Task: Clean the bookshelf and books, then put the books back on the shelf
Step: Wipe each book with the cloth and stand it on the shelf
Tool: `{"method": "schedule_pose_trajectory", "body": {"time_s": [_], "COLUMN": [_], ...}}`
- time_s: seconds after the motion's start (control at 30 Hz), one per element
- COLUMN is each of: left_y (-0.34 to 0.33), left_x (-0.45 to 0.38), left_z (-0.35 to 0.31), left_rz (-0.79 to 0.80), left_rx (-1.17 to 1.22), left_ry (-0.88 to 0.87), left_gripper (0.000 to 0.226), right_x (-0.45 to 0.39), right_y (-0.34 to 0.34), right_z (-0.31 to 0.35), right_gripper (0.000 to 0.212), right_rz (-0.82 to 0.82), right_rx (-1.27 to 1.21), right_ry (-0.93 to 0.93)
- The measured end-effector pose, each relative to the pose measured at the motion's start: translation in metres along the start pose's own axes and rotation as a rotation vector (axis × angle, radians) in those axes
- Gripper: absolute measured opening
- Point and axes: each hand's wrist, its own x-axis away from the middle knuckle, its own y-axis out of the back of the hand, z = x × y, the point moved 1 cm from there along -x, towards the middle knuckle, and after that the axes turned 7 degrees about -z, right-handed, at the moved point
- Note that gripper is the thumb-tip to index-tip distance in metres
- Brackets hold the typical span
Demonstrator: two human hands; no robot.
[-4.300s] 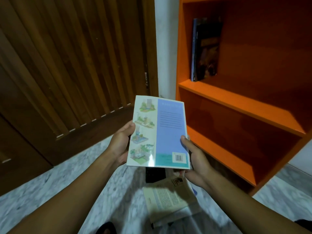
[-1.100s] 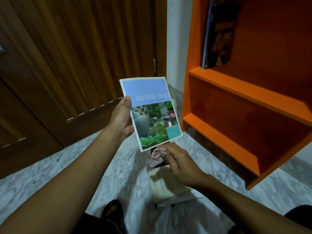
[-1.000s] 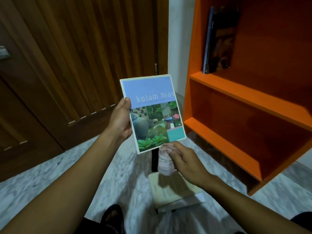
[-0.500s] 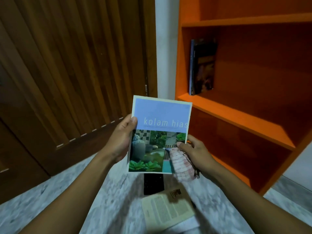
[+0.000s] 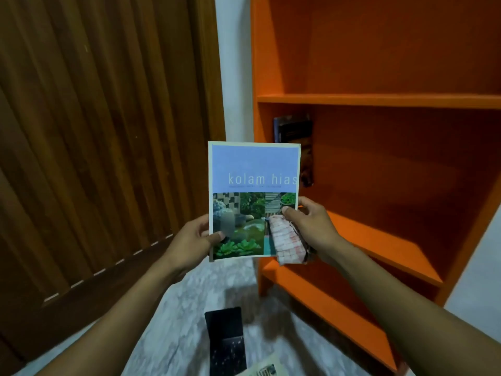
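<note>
I hold a thin book (image 5: 253,183) titled "kolam hias", blue on top with garden photos below, upright in front of the orange bookshelf (image 5: 379,100). My left hand (image 5: 193,240) pinches its lower left edge, thumb on the cover. My right hand (image 5: 311,226) grips the lower right edge and also holds a checked pink-white cloth (image 5: 286,244) against the cover. A dark book (image 5: 294,131) stands at the left end of the middle shelf, partly hidden behind the held book.
A dark wooden slatted door (image 5: 103,131) fills the left. A black book (image 5: 226,340) and a pale book (image 5: 264,369) lie on the marble floor (image 5: 173,329) below my hands. A white wall strip (image 5: 234,66) runs between door and shelf.
My right hand picked the cloth up off the floor books and brought it onto the cover's lower right corner. The book rose in front of the shelf and the view tilted up.
</note>
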Motion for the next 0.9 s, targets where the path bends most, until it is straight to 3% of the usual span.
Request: {"method": "schedule_pose_trajectory", "body": {"time_s": [0.13, 0.23, 0.3, 0.4, 0.57, 0.9], "left_y": [-0.014, -0.036, -0.056, -0.089, -0.14, -0.196], "left_x": [-0.044, -0.074, -0.09, -0.12, -0.167, -0.227], "left_z": [-0.01, -0.007, -0.004, -0.005, -0.016, -0.006], "left_rz": [0.0, 0.016, -0.031, -0.095, -0.235, -0.314], "left_rx": [-0.03, -0.06, -0.067, -0.031, -0.066, -0.226], "left_ry": [-0.006, -0.07, -0.109, -0.115, -0.131, -0.14], "left_gripper": [0.031, 0.036, 0.033, 0.022, 0.012, 0.027], "right_x": [-0.03, -0.044, -0.039, -0.024, -0.022, -0.026], "right_y": [0.016, 0.024, 0.027, 0.029, 0.039, 0.049], "right_z": [-0.003, -0.017, -0.025, -0.038, -0.053, -0.074], "right_gripper": [0.01, 0.039, 0.047, 0.042, 0.036, 0.026], "right_rz": [-0.078, -0.299, -0.395, -0.309, -0.253, -0.273], "right_rx": [0.049, 0.136, 0.171, 0.243, 0.231, 0.037], "right_ry": [-0.008, 0.008, 0.078, 0.168, 0.111, 0.037]}}
